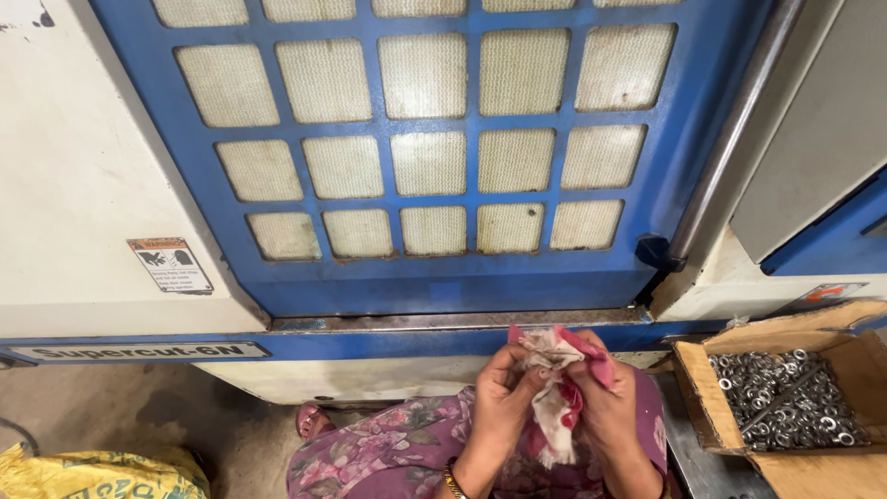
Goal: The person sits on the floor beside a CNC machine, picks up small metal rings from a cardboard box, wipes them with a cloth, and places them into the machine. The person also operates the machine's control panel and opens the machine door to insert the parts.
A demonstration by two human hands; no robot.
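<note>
Both hands were up in front of the person's lap, working a rag [554,393] between them. The left hand [504,393] was closed on the rag's left edge, thumb and fingers pinched into the cloth, a bangle [453,480] on its wrist. The right hand [605,407] gripped the other side, its fingers wrapped in the pink and white cloth so that a fold lay over the knuckles and a frayed end hung down between the wrists. The rag was held in the air above the flowered purple dress [388,448], touching nothing else. To the right, near the right hand but apart from it, an open cardboard box [702,407] held a heap of small metal washers [785,397]. Ahead stood a machine with a blue grille door [443,282]. A yellow sack [102,471] lay on the floor [139,407] at the far left
</note>
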